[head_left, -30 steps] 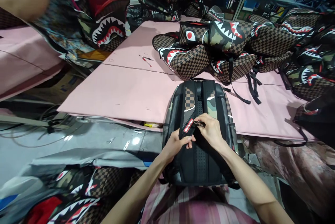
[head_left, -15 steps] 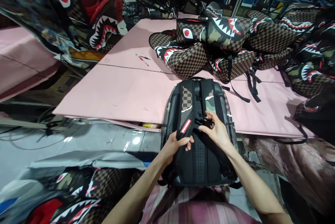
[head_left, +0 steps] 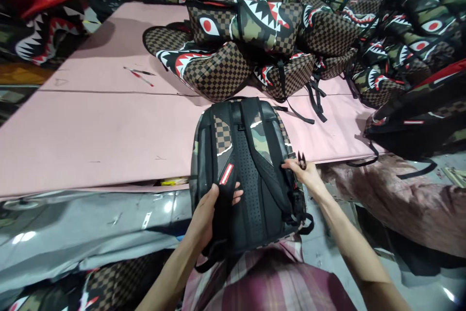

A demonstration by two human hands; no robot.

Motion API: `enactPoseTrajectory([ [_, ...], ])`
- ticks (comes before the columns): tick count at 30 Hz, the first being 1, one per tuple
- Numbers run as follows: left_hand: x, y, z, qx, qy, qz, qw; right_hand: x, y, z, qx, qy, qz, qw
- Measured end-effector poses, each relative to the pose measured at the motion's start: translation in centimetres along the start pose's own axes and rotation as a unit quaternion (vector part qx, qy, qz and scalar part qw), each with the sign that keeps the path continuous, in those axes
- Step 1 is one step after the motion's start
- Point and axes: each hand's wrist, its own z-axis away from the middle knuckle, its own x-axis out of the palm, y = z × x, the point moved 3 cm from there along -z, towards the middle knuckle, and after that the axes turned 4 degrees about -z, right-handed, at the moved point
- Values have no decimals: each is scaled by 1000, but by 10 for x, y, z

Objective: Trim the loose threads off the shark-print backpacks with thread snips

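A black backpack point(head_left: 251, 194) with checkered and camouflage patches leans against the table's front edge, its back panel facing me. My left hand point(head_left: 209, 211) is wrapped round the left shoulder strap point(head_left: 226, 170), just below a small red label. At the backpack's right side, my right hand point(head_left: 304, 172) holds dark thread snips point(head_left: 302, 159), the two pointed blades sticking up out of the fist. Its thumb and forefinger reach to the bag's side edge; whether they pinch any of it, I cannot tell. The right shoulder strap point(head_left: 269, 175) lies against the back panel.
On the pink table point(head_left: 91, 136), several shark-mouth backpacks point(head_left: 218, 71) are piled behind mine. Two pens point(head_left: 140, 75) lie at the left. Another dark backpack point(head_left: 411, 122) hangs over the right edge with loose straps. More bags point(head_left: 112, 282) lie below at the lower left.
My right hand has moved from the middle of the back panel to the bag's right side, letting the right strap fall flat. My left hand keeps its strap. The view has swung right.
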Motion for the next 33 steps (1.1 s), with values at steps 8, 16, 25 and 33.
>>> enactPoseTrajectory([
  [8,3,-3,2,-12,34,12,999,31,14,6,80,-58,-70,993],
  [16,6,-6,0,-47,43,15,998,25,22,4,85,-91,-131,984],
  [25,29,9,22,417,212,-352,810,30,17,10,94,-99,-191,972],
  [33,100,-3,-16,97,-114,-97,984,34,9,18,100,-99,-220,965],
])
